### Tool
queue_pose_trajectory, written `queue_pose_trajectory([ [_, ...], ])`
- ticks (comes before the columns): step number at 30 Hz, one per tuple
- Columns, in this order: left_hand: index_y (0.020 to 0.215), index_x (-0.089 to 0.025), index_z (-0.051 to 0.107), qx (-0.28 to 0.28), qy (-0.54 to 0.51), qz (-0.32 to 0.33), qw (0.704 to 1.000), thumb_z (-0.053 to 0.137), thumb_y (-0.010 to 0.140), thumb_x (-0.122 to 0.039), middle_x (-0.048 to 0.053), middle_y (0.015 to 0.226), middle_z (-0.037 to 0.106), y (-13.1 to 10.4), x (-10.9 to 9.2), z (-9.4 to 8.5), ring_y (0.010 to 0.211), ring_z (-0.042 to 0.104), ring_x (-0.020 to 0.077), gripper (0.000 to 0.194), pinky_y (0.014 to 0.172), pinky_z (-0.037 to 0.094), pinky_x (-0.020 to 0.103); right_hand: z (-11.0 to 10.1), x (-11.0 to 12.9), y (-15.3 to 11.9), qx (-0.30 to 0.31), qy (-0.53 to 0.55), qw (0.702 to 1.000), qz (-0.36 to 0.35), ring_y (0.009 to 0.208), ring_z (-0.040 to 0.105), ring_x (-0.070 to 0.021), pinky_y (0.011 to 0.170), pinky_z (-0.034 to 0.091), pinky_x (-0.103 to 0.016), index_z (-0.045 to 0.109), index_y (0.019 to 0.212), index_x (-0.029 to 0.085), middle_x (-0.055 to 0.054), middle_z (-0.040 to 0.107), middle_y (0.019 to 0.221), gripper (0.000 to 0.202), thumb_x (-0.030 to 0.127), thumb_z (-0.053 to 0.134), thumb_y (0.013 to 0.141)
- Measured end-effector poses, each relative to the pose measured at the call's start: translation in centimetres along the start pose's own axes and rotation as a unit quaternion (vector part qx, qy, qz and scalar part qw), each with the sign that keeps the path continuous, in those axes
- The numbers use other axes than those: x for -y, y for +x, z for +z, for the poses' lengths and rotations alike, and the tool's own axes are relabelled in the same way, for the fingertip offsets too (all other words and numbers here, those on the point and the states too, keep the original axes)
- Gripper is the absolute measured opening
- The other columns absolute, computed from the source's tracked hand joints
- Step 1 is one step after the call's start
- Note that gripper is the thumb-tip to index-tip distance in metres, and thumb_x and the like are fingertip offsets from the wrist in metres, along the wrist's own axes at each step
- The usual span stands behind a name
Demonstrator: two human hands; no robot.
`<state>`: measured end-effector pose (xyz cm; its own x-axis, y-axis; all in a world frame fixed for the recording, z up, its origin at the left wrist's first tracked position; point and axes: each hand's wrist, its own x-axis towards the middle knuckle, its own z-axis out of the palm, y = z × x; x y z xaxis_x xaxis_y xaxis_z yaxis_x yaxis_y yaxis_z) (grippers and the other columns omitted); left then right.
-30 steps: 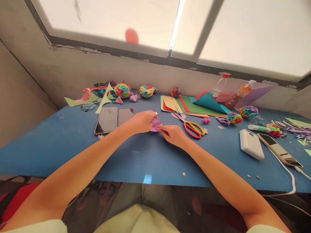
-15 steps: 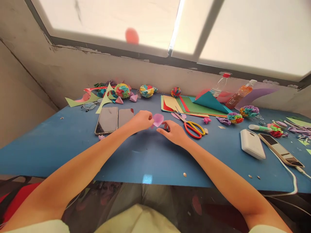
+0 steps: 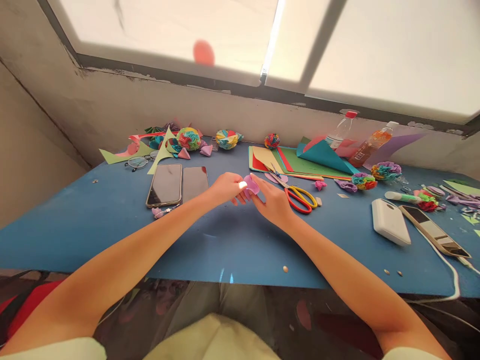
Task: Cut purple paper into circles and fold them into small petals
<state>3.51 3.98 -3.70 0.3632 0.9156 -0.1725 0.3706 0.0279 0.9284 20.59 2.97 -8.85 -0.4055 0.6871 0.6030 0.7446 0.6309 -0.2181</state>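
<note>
A small piece of purple paper [image 3: 252, 185], curved along its edges, is held between my two hands above the blue table. My left hand [image 3: 229, 188] pinches its left side, with a bright patch of light on the thumb. Fingers of my right hand [image 3: 274, 200] are closed on its right side. Just right of that hand lie scissors [image 3: 300, 199] with red and yellow handles, their blades over a flat purple paper piece [image 3: 275, 178]. Two phones, one dark [image 3: 165, 185] and one thinner [image 3: 195, 183], lie beside my left wrist.
Coloured paper sheets [image 3: 300, 161] are stacked at the back, near two bottles [image 3: 339, 131]. Several pleated paper balls [image 3: 189, 138] line the wall. Eyeglasses [image 3: 138, 162] lie at left. A white power bank [image 3: 390, 222] and a cabled phone [image 3: 435, 231] lie at right.
My right hand has closed in on the purple paper and now grips it. The paper has shifted slightly right and turned, looking more curled. My left hand has moved a little right with it.
</note>
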Motion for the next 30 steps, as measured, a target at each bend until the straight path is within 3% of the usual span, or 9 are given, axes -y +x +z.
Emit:
queue_pose_trajectory([
  [5,0.076,-0.015,0.052,-0.017,-0.121,-0.002,0.993,0.048,0.072,-0.020,0.007,0.078,0.064,0.1,0.2,0.3,0.068,0.063,0.0172,0.008,0.055,0.048,0.027,0.1,0.1,0.0,-0.038,0.112,0.991,0.067,0.082,0.066,-0.0190,0.071,0.052,-0.029,0.056,0.124,0.021,-0.006,0.070,0.099,0.038,0.026,0.038,0.091],
  [8,0.090,-0.017,0.049,-0.077,-0.106,0.011,0.991,0.058,0.064,-0.017,0.008,0.094,0.062,0.4,0.6,0.4,0.078,0.062,0.0187,0.028,0.058,0.049,0.028,0.0,0.4,0.2,-0.036,0.241,0.959,0.143,0.067,0.065,-0.0161,0.062,0.053,-0.028,0.062,0.112,0.020,-0.004,0.070,0.085,0.031,0.029,0.044,0.088],
  [10,0.096,-0.018,0.049,-0.072,-0.091,0.025,0.993,0.064,0.060,-0.019,0.007,0.096,0.062,0.6,0.8,0.4,0.083,0.061,0.0194,0.039,0.060,0.048,0.028,-0.2,0.6,0.5,-0.040,0.314,0.932,0.178,0.066,0.064,-0.0157,0.059,0.054,-0.028,0.063,0.104,0.018,-0.004,0.069,0.081,0.028,0.033,0.049,0.086],
  [13,0.086,-0.018,0.054,-0.041,-0.067,0.049,0.996,0.069,0.059,-0.028,0.002,0.083,0.061,0.6,0.9,0.4,0.079,0.057,0.0169,0.032,0.061,0.044,0.026,-0.3,0.7,0.8,-0.041,0.375,0.903,0.208,0.064,0.062,-0.0151,0.055,0.053,-0.027,0.063,0.096,0.017,-0.003,0.066,0.072,0.027,0.038,0.053,0.083],
  [16,0.072,-0.017,0.054,-0.069,-0.042,0.074,0.994,0.069,0.060,-0.034,-0.001,0.071,0.057,0.4,0.9,0.4,0.070,0.051,0.0125,0.026,0.058,0.038,0.024,-0.3,0.6,0.8,-0.030,0.409,0.884,0.222,0.058,0.059,-0.0129,0.051,0.050,-0.025,0.062,0.090,0.017,-0.001,0.062,0.064,0.028,0.042,0.057,0.080],
  [21,0.068,-0.016,0.054,-0.098,-0.037,0.095,0.990,0.065,0.065,-0.039,0.000,0.068,0.057,0.2,0.7,0.3,0.064,0.047,0.0109,0.026,0.057,0.035,0.024,-0.5,0.5,0.6,0.004,0.524,0.825,0.214,0.064,0.060,-0.0131,0.051,0.049,-0.025,0.061,0.090,0.017,-0.005,0.065,0.080,0.034,0.049,0.050,0.083],
  [30,0.068,-0.016,0.055,-0.086,-0.047,0.102,0.990,0.062,0.064,-0.031,-0.001,0.067,0.056,-0.2,0.3,0.5,0.065,0.049,0.0113,0.017,0.057,0.036,0.024,-0.6,1.2,0.9,-0.008,0.468,0.848,0.247,0.055,0.059,-0.0117,0.047,0.045,-0.023,0.062,0.082,0.016,-0.003,0.065,0.070,0.031,0.047,0.062,0.077],
])
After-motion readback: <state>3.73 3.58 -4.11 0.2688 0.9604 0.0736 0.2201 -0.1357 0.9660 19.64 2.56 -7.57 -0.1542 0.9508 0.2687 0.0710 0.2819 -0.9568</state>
